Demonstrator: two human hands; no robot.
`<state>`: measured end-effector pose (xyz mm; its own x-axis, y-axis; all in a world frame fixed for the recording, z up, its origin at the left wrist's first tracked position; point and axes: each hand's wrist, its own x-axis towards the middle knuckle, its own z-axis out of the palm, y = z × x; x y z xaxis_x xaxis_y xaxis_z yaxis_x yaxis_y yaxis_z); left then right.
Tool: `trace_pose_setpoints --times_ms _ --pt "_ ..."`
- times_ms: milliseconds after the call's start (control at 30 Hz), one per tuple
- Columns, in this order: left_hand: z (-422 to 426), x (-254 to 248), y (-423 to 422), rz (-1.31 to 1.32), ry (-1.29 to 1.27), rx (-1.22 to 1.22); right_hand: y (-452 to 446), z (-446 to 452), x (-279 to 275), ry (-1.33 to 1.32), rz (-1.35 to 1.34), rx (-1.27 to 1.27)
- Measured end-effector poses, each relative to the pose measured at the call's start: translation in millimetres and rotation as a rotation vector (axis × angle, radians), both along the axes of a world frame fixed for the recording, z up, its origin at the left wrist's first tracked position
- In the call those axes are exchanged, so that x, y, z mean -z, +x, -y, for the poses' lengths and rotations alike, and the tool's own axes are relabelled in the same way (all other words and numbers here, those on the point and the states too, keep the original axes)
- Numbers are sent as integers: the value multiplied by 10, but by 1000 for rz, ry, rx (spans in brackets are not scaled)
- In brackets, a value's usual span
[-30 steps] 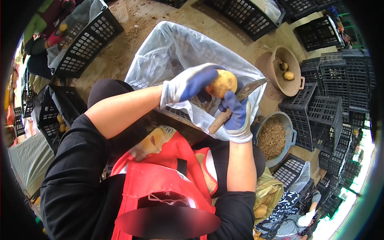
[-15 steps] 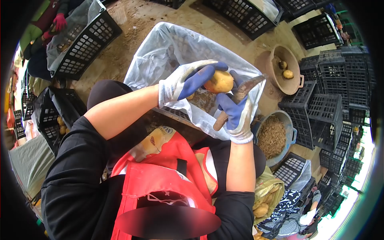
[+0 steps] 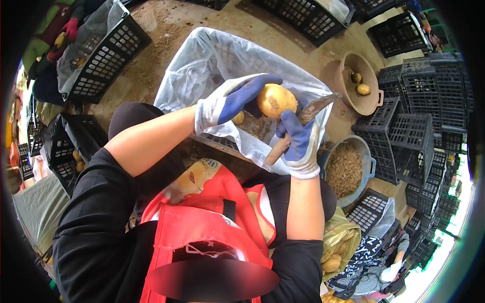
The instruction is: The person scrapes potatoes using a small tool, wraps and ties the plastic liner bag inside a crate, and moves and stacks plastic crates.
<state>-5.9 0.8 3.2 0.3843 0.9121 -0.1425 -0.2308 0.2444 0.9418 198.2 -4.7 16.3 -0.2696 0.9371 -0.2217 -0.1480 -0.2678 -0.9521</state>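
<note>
My left hand (image 3: 230,101), in a white and blue glove, is closed around the left side of a yellow potato (image 3: 278,99). A dark, rough patch marks the potato's face. Wrapped in my right hand (image 3: 300,144), gloved alike, is a knife with a curved, dirty blade (image 3: 318,107) and a brown handle (image 3: 278,150). The right thumb presses on the potato's lower right side, and the blade points up and right. Both hands are above a crate lined with white film (image 3: 189,68). Inside it, another potato (image 3: 238,118) partly shows below my left hand.
To the right stand a brown basin (image 3: 348,96) with a few potatoes and a blue tub (image 3: 366,151) of brown scraps. Black crates (image 3: 411,136) are stacked beyond. A sack of potatoes (image 3: 346,230) lies near my right elbow. Other people work at upper left and lower right.
The potato has turned, so its dark patch now faces up. My right thumb has moved onto it. The knife has shifted slightly, its tip showing further right.
</note>
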Motion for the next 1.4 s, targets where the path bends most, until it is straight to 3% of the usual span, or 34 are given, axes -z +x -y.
trace_pose_setpoints --times_ms 167,233,500,567,600,667,700,767,800,900,967,1000,1067,1100,1167,1200,1300,1333,1400 --pt "42 12 49 -29 104 126 15 11 -19 19 31 39" --pt "52 102 90 -166 337 30 1 21 -18 3 60 33" --pt "82 163 109 -318 455 -86 -85 30 -5 60 92 45" --pt "98 100 140 -150 220 -95 -122 51 -38 190 149 35" --pt "91 108 152 -150 221 -93 -160 64 -49 192 149 38" --pt "73 138 181 87 -90 -19 -195 67 -87 354 147 86" --pt "60 103 162 87 -90 -15 -183 58 -116 407 148 104" --pt "34 11 113 128 -42 189 -46 8 -188 -15 180 118" --pt "48 35 152 170 -60 158 -82 -22 -71 153 77 173" --pt "57 28 167 218 -132 135 8 -5 -29 111 145 235" --pt "33 31 164 242 -153 111 -63 12 7 77 43 229" --pt "19 44 167 214 -125 127 -136 2 42 326 171 227" --pt "31 51 182 184 -106 147 -116 58 -27 327 254 149" --pt "39 27 190 235 -93 135 -90 58 -17 322 254 153" --pt "47 35 198 285 -77 119 -26 -12 19 -30 -53 273" --pt "56 75 205 216 -16 93 26 -66 49 111 177 222" --pt "42 135 204 115 83 66 73 -20 45 58 250 115" --pt "29 153 199 83 121 58 57 -3 -11 -153 213 86" --pt "26 196 200 109 96 22 30 6 -19 -91 195 33"
